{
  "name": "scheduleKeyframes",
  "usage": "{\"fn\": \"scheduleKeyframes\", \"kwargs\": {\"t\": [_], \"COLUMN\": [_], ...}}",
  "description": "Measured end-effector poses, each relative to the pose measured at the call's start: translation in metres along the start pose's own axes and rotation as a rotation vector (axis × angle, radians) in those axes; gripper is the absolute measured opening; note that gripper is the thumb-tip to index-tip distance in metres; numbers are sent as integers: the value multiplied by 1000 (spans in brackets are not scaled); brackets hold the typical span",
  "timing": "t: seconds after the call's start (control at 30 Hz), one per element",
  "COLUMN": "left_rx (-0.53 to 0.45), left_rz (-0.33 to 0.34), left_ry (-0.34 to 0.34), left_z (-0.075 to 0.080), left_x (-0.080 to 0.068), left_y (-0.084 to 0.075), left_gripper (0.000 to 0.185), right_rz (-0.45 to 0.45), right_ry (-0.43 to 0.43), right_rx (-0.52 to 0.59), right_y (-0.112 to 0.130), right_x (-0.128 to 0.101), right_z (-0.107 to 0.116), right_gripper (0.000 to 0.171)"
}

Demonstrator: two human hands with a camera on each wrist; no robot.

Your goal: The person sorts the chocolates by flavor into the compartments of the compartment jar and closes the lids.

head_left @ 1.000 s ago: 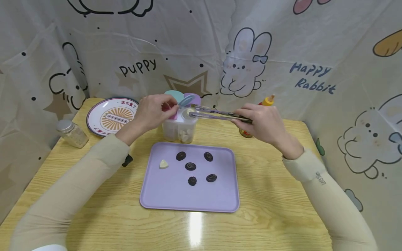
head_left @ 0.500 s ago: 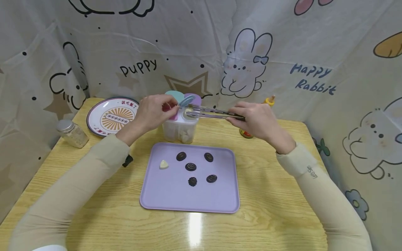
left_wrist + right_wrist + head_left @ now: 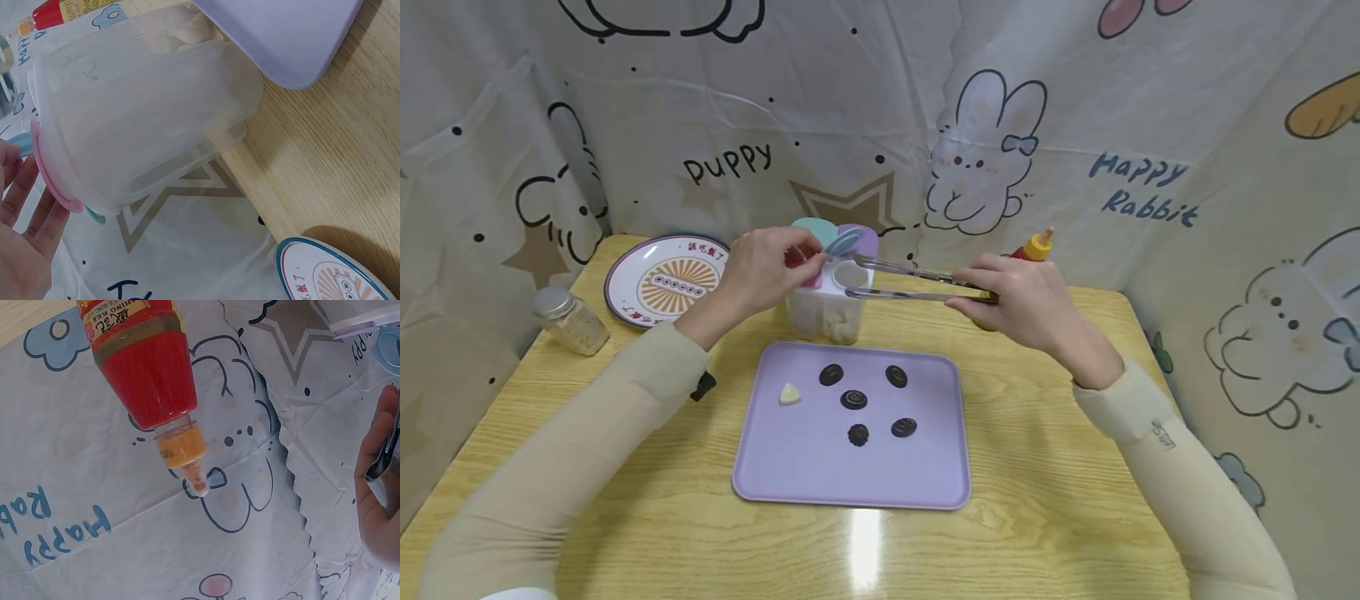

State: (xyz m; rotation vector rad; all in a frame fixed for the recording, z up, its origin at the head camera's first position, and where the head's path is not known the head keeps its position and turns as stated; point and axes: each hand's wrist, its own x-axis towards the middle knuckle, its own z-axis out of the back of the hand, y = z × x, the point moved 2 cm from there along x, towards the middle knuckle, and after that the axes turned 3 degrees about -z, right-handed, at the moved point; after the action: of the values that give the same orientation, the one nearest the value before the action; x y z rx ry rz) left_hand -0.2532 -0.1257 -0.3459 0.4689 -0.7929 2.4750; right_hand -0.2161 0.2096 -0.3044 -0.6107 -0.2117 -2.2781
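My left hand [image 3: 767, 271] pinches the raised light-blue lid [image 3: 844, 242] of a clear plastic container [image 3: 805, 315] with pink, teal and purple lids. Pale pieces [image 3: 837, 323] show through its wall. In my right hand [image 3: 1024, 302] is a pair of tongs [image 3: 902, 268], its arms spread apart. The tips lie around the container's round uncovered opening [image 3: 850, 276], with nothing seen between them. In front, a purple tray [image 3: 805, 471] bears several dark chocolates [image 3: 854, 400] and one white triangular piece [image 3: 789, 394]. The left wrist view shows the fingers beside the pink lid [image 3: 45, 164].
A patterned plate [image 3: 625, 287] leans at the back left beside a lidded glass jar [image 3: 576, 327]. Behind my right hand stands a red squeeze bottle [image 3: 150, 381] with a yellow cap. A small black object [image 3: 703, 386] lies left of the tray. Printed cloth [image 3: 850, 100] hangs behind the table.
The tongs' tips were closer together at the opening half a second ago and are now spread wider. My right hand has shifted slightly right. My left hand keeps its pinch on the lid.
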Motion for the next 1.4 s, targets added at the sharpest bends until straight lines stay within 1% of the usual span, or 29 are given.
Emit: {"fn": "scheduleKeyframes", "kwargs": {"t": [0.13,0.3,0.43,0.67,0.87,1.07,1.4], "left_rx": [-4,-4,-3,-7,-10,-6,0], "left_rz": [3,1,-2,4,14,9,-2], "left_ry": [1,-1,-6,-2,7,8,-1], "left_z": [0,0,0,0,0,0,1], "left_x": [0,0,0,-1,-1,-1,-1], "left_y": [0,0,0,0,0,0,1], "left_gripper": [14,14,14,14,14,15,14], "right_rz": [11,66,87,138,164,137,142], "right_ry": [5,6,41,102,126,189,232], "right_rx": [15,34,60,106,93,104,92], "right_y": [6,19,34,54,64,66,72], "right_x": [-11,-23,-30,-37,-39,-36,-25], "right_z": [3,-1,-13,-43,-67,-86,-103], "right_gripper": [35,38,37,34,32,30,30]}}
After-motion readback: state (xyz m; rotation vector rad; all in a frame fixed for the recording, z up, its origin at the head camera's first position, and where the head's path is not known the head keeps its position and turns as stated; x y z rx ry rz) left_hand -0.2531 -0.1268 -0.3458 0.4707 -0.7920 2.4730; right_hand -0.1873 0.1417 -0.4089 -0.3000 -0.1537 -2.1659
